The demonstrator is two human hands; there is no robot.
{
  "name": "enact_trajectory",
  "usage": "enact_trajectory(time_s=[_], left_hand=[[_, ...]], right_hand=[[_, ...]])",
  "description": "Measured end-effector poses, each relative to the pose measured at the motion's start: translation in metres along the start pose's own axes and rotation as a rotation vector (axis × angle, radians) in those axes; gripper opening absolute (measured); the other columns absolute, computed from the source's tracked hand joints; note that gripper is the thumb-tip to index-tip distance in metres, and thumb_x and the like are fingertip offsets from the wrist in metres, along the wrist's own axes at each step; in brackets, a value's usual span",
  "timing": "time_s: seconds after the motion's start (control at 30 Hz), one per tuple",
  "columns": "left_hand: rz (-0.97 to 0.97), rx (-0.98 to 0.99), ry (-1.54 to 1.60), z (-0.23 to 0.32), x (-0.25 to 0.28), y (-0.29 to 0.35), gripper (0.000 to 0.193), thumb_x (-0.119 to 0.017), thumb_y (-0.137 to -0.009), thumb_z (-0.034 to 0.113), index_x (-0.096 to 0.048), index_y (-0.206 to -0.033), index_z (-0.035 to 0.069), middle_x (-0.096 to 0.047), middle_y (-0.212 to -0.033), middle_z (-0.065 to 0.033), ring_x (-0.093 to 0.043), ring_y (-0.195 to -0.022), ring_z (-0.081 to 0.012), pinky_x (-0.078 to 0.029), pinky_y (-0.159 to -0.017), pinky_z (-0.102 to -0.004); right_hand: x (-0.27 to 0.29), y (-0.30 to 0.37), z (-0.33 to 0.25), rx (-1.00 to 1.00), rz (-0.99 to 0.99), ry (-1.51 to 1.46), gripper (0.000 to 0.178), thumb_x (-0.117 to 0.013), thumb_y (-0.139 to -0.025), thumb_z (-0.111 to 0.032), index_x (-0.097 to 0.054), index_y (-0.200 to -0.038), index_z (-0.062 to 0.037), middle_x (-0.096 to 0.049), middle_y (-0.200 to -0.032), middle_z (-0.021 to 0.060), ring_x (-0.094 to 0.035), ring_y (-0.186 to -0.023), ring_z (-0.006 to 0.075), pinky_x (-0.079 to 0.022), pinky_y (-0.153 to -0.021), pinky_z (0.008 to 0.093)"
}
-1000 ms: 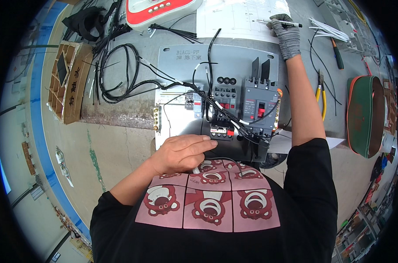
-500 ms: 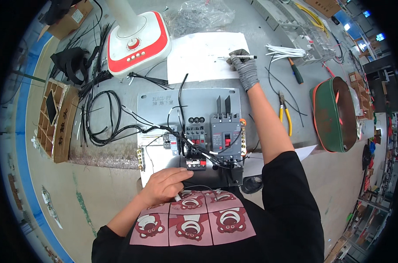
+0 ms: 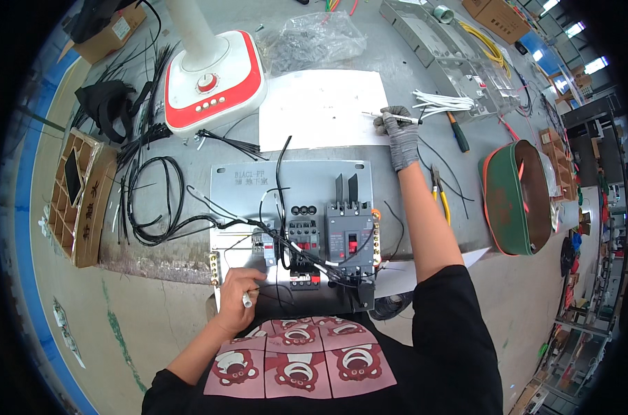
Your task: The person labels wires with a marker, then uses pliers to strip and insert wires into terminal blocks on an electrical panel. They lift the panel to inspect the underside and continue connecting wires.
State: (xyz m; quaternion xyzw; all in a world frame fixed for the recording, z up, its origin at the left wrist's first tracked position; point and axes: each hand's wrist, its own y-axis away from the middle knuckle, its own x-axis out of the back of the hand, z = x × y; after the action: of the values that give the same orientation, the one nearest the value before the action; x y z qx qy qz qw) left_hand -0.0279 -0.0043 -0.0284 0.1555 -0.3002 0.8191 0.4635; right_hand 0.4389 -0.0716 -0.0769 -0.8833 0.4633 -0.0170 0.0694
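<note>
My right hand (image 3: 397,131), in a grey knitted glove, is closed round a white marker pen (image 3: 409,120) with a black end. It rests at the right edge of a white paper sheet (image 3: 321,104), the pen's thin end pointing left over the sheet. My bare left hand (image 3: 236,297) is closed on a small white cylinder (image 3: 247,300) at the front left of a metal mounting plate (image 3: 258,181). The plate carries a grey circuit breaker (image 3: 350,238) with a red switch, a contactor (image 3: 303,238) and a bundle of black wires (image 3: 279,238).
A white and red fan base (image 3: 213,86) stands behind the plate. To the right lie yellow-handled pliers (image 3: 440,197), a screwdriver (image 3: 458,133), white cable ties (image 3: 444,102) and a green bin (image 3: 511,200). A divided cardboard box (image 3: 85,200) is at the left edge.
My left hand has shifted left and turned, bringing the white cylinder's end into view. My right hand, with the pen, has moved slightly right over the paper. The whole view has shifted a little.
</note>
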Motion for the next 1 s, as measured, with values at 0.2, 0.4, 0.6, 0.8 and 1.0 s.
enact_trajectory(time_s=[0.2,0.4,0.6,0.8,1.0], left_hand=[[-0.074,-0.062,-0.018,-0.014,-0.009,0.003,0.03,-0.058,-0.068,-0.008,-0.045,-0.091,0.008,-0.062,-0.097,-0.0124,-0.057,-0.081,-0.0304,-0.046,-0.071,-0.0385],[-0.094,-0.098,-0.036,-0.014,-0.009,0.003,0.03,-0.06,-0.067,-0.005,-0.045,-0.091,0.007,-0.061,-0.096,-0.013,-0.058,-0.081,-0.0298,-0.047,-0.071,-0.0385],[-0.105,-0.159,-0.076,-0.017,-0.011,0.009,0.033,-0.065,-0.067,-0.001,-0.046,-0.093,0.007,-0.062,-0.101,-0.014,-0.06,-0.083,-0.0313,-0.048,-0.07,-0.04],[-0.101,-0.347,-0.132,0.006,-0.003,-0.007,0.027,-0.068,-0.063,0.005,-0.049,-0.082,0.007,-0.063,-0.109,-0.0097,-0.064,-0.09,-0.0281,-0.054,-0.07,-0.0362],[-0.143,-0.431,-0.18,0.014,-0.005,-0.013,0.024,-0.066,-0.066,0.002,-0.049,-0.082,0.008,-0.063,-0.112,-0.0086,-0.065,-0.099,-0.0279,-0.057,-0.074,-0.0329]], right_hand=[[-0.001,0.004,0.001,0.011,0.012,0.04,0.006,-0.058,-0.091,-0.007,-0.06,-0.094,-0.0021,-0.066,-0.074,0.0076,-0.059,-0.059,0.0095,-0.049,-0.057,0.0224],[0.002,0.002,0.008,0.041,0.009,0.052,0.009,-0.06,-0.092,-0.01,-0.06,-0.096,-0.0017,-0.066,-0.075,0.0092,-0.059,-0.06,0.0108,-0.05,-0.058,0.024],[0.004,-0.005,0.014,0.107,0.009,0.034,0.016,-0.065,-0.088,-0.011,-0.062,-0.096,0.0015,-0.067,-0.077,0.0108,-0.061,-0.062,0.0128,-0.051,-0.059,0.0251],[0.03,-0.026,0.039,0.101,-0.048,0.077,0.017,-0.061,-0.091,-0.01,-0.061,-0.103,0.0026,-0.069,-0.08,0.013,-0.063,-0.063,0.0132,-0.052,-0.06,0.0237],[0.026,-0.028,0.043,0.083,-0.029,0.036,0.016,-0.061,-0.091,-0.008,-0.061,-0.102,0.0028,-0.069,-0.08,0.0131,-0.063,-0.063,0.0131,-0.052,-0.06,0.0235]])
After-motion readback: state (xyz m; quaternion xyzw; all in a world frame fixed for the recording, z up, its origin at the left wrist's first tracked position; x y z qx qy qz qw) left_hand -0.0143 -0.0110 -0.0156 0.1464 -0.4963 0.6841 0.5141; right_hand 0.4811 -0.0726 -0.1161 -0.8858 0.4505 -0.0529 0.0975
